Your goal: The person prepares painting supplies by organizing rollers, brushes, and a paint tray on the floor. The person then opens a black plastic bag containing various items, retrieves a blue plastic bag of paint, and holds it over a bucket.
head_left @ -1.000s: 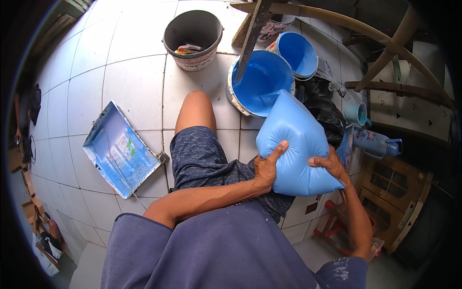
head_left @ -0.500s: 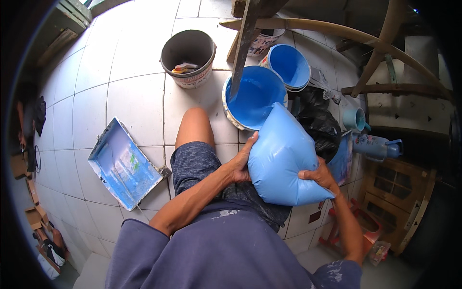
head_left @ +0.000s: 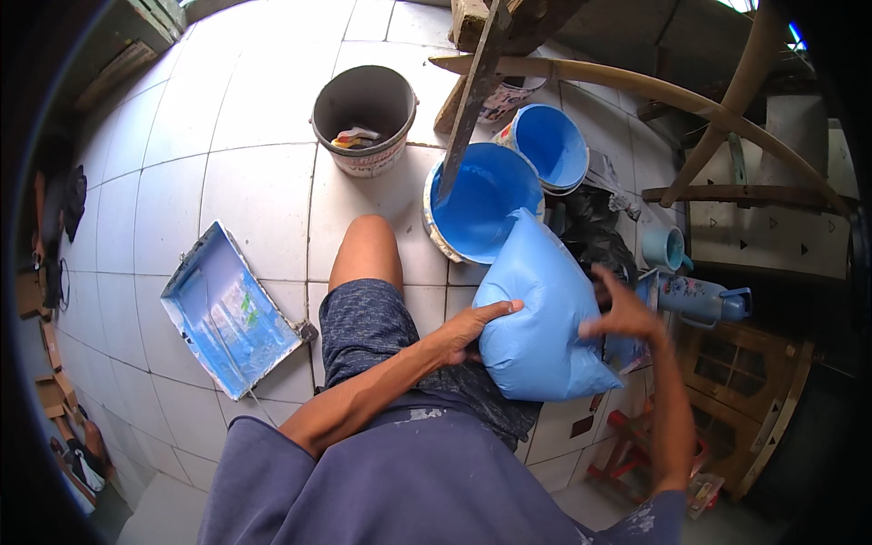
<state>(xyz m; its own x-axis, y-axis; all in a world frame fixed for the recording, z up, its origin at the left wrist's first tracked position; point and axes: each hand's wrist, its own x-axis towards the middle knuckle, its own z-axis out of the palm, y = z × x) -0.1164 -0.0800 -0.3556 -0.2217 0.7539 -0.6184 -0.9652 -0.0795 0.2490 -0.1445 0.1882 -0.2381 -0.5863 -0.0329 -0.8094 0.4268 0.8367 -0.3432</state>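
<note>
A plump, light-blue plastic bag (head_left: 540,313) rests against my lap, its pointed top corner close to the rim of a large blue paint bucket (head_left: 486,204). My left hand (head_left: 477,331) grips the bag's left side, thumb on top and the other fingers tucked beneath. Off the bag's right side is my right hand (head_left: 627,313), slightly blurred, with fingers spread and nothing in them; its thumb tip is close to the bag's surface. A flat wooden stick (head_left: 472,100) stands in the large bucket.
Behind it stands a smaller blue bucket (head_left: 549,145). A dark bucket (head_left: 365,118) with packets inside is farther left. A paint tray (head_left: 236,309) lies on the tiles at left. Black plastic (head_left: 595,232), a thermos jug (head_left: 699,295) and a red stool (head_left: 627,454) are at right.
My right hand has let go of the bag's right side and lifted away, its fingers opening. My left hand has shifted down slightly, with its thumb now across the bag.
</note>
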